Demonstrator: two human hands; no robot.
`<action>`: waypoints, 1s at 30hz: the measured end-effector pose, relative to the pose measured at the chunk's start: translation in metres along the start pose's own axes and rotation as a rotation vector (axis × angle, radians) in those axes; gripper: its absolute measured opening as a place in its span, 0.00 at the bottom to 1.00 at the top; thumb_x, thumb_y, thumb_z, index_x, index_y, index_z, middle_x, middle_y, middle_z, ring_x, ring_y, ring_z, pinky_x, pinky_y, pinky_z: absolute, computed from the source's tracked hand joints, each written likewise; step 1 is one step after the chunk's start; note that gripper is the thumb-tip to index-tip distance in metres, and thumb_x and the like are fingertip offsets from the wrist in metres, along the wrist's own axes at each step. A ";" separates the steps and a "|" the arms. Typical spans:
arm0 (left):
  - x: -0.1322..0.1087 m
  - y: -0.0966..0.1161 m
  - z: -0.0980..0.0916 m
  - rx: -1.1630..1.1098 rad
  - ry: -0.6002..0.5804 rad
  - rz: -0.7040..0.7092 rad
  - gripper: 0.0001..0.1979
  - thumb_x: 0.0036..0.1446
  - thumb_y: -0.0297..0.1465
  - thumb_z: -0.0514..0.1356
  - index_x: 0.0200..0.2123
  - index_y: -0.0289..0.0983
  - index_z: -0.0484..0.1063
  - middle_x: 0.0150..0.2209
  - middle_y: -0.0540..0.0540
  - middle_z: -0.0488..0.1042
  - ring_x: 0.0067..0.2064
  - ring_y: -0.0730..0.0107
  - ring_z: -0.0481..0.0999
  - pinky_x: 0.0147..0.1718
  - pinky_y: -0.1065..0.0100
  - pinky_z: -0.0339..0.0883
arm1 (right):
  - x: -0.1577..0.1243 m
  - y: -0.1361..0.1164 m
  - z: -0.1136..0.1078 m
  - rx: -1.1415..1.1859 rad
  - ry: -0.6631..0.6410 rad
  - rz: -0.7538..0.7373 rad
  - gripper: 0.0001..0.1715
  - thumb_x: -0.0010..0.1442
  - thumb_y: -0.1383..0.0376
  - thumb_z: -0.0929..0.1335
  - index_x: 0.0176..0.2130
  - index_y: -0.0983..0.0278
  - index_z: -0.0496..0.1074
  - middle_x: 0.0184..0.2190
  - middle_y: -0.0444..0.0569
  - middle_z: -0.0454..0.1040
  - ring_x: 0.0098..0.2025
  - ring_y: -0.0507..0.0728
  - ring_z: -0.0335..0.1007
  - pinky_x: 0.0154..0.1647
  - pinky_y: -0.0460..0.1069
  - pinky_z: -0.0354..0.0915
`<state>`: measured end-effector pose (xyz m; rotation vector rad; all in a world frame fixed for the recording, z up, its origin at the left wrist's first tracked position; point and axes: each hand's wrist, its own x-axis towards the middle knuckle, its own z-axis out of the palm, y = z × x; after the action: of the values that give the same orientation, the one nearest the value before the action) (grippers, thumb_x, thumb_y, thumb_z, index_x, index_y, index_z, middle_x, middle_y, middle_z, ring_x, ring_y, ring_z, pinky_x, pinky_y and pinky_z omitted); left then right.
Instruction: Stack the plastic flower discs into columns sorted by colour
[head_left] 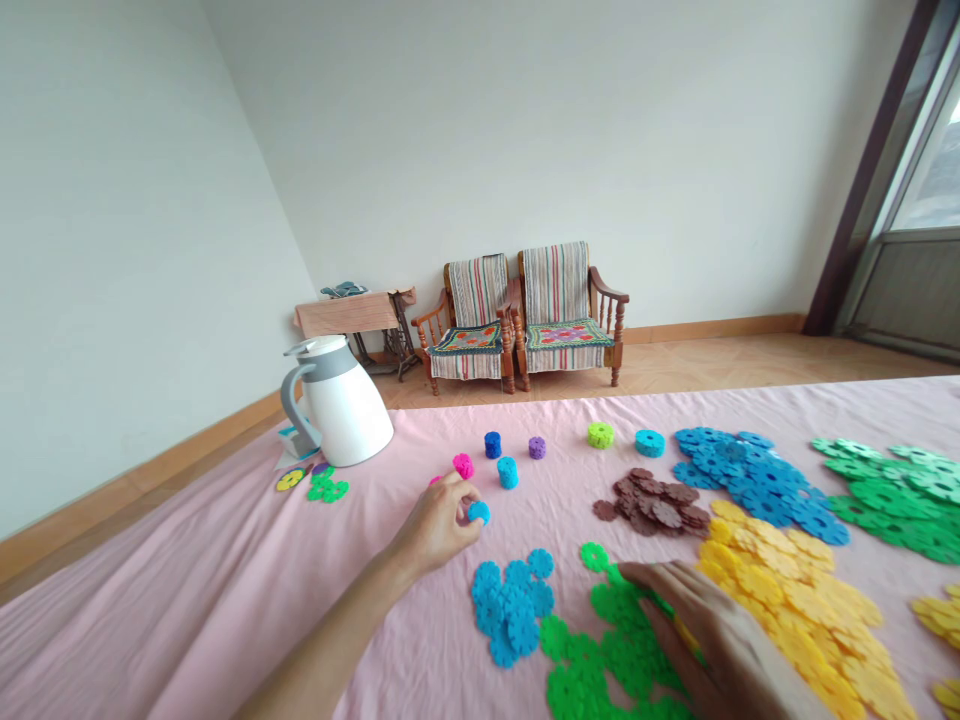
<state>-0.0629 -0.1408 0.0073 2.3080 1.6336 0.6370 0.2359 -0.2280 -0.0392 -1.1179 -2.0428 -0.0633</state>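
Note:
My left hand is closed, with a light blue notched disc pinched between thumb and fingers. Just beyond it stand a light blue stack and a pink stack, and another pink piece is partly hidden behind the fingers. My right hand reaches over the pile of green notched discs, its fingers stretched out and apart from the thumb. Green and a bit of yellow show between them. A loose heap of light blue discs lies between the two hands.
Dark blue, purple, lime and blue stacks stand farther back. Brown, blue, yellow and green heaps lie rightward. A white jug stands left on the pink cloth.

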 end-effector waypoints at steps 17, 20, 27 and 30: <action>-0.018 0.051 0.016 -0.146 -0.162 0.145 0.12 0.46 0.30 0.65 0.37 0.38 0.77 0.35 0.48 0.73 0.36 0.68 0.72 0.36 0.70 0.65 | 0.000 0.002 0.004 -0.064 0.038 -0.060 0.15 0.68 0.61 0.58 0.50 0.59 0.67 0.39 0.49 0.79 0.39 0.56 0.78 0.36 0.47 0.73; -0.022 0.061 0.027 -0.087 -0.151 0.136 0.08 0.46 0.31 0.66 0.32 0.37 0.76 0.33 0.47 0.72 0.39 0.63 0.71 0.38 0.68 0.65 | 0.000 0.002 0.005 -0.086 0.052 -0.070 0.14 0.68 0.62 0.57 0.49 0.60 0.67 0.38 0.49 0.79 0.38 0.55 0.78 0.35 0.46 0.73; -0.019 0.062 0.033 -0.105 -0.129 0.086 0.04 0.46 0.26 0.61 0.29 0.37 0.74 0.33 0.46 0.72 0.36 0.64 0.72 0.36 0.67 0.65 | 0.000 0.003 0.006 -0.059 0.034 -0.058 0.13 0.66 0.64 0.59 0.47 0.60 0.69 0.37 0.49 0.80 0.36 0.56 0.78 0.33 0.47 0.73; -0.019 0.063 0.034 -0.140 -0.121 0.100 0.07 0.44 0.24 0.60 0.29 0.38 0.71 0.32 0.48 0.72 0.36 0.64 0.72 0.35 0.67 0.65 | -0.001 0.002 0.006 -0.037 0.027 -0.036 0.14 0.66 0.64 0.59 0.48 0.59 0.69 0.38 0.48 0.80 0.38 0.57 0.78 0.34 0.47 0.73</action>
<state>0.0007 -0.1790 0.0006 2.2894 1.3829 0.5992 0.2341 -0.2251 -0.0445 -1.0972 -2.0456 -0.1338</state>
